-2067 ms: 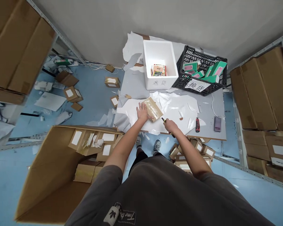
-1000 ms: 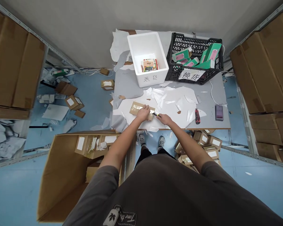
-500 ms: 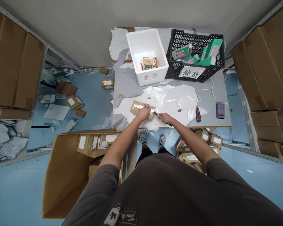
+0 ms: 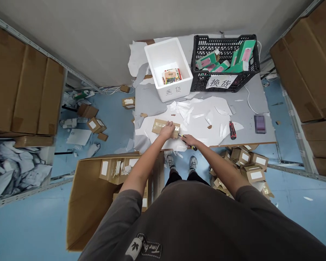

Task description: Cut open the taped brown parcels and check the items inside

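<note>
A small brown cardboard box (image 4: 158, 125) with shiny tape and a torn white label lies near the front of the table. My left hand (image 4: 167, 130) presses on its top, fingers closed over it. My right hand (image 4: 189, 140) is wrapped round a yellow-and-black utility knife (image 4: 193, 147), whose tip is at the box's right end. Whether the blade touches the cardboard is too small to tell. Scraps of white paper (image 4: 185, 110) lie around and behind the box. Farther right is a red-and-black utility knife (image 4: 232, 130) that neither hand touches.
Behind stand a white foam bin (image 4: 170, 92) holding small packs and a black crate (image 4: 198, 81) with green boxes. A phone (image 4: 260, 124) lies at the table's right. A big open carton (image 4: 89, 203) is at my left; more boxes (image 4: 254, 174) pile up under the table at right.
The view has shifted, so the scene sits farther right on the left side. The right hand and knife have moved slightly at the box's right end, with the left hand still on top.
</note>
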The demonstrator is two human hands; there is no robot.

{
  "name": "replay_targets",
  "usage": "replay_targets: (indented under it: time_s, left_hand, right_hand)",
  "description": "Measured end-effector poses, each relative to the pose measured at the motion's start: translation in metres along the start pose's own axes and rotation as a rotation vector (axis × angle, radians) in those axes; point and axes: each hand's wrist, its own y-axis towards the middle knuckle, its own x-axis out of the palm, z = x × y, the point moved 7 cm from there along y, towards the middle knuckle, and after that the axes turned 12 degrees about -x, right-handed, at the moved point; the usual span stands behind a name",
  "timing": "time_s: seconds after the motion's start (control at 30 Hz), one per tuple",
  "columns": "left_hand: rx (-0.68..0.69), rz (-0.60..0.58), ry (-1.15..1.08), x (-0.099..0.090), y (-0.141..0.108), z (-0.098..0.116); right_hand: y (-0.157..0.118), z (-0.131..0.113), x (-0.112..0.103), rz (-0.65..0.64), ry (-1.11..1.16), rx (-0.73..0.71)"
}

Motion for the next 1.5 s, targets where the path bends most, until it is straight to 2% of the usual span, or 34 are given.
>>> replay_targets:
  time_s: [0.17, 0.3, 0.4, 0.5, 0.6, 0.77, 0.97, 1.23, 1.5]
  left_hand:
    - [-0.003, 0.007, -0.08, 0.004, 0.0, -0.005]
    - [0.027, 0.072, -0.195, -0.003, -0.003, -0.009]
    - [0.003, 0.135, -0.157, -0.012, -0.003, -0.009]
    - [-0.049, 0.149, -0.072, -0.016, 0.001, -0.005]
    - [-0.042, 0.136, 0.003, -0.012, 0.005, -0.001]
    - [0.038, 0.185, 0.045, 0.004, 0.0, -0.007]
    - [0.01, 0.188, -0.037, 0.022, -0.007, -0.015]
    - [0.006, 0.232, -0.112, 0.034, -0.009, -0.014]
    - [0.008, 0.266, -0.137, 0.032, -0.011, -0.015]
  right_hand:
    - [-0.014, 0.006, 0.005, -0.009, -0.099, -0.052]
    - [-0.033, 0.013, -0.017, 0.077, -0.126, -0.027]
    - [-0.038, 0.01, -0.031, 0.166, -0.117, 0.003]
    - [-0.033, 0.0, -0.033, 0.188, -0.232, -0.018]
    - [-0.025, -0.012, -0.032, 0.182, -0.449, -0.07]
    - [-0.014, -0.025, -0.036, 0.147, -0.711, -0.159]
    - [-0.005, -0.034, -0.045, 0.151, -0.961, -0.245]
    - [-0.007, -0.029, -0.047, 0.105, -1.09, -0.297]
    - [0.012, -0.038, -0.055, 0.115, -1.108, -0.327]
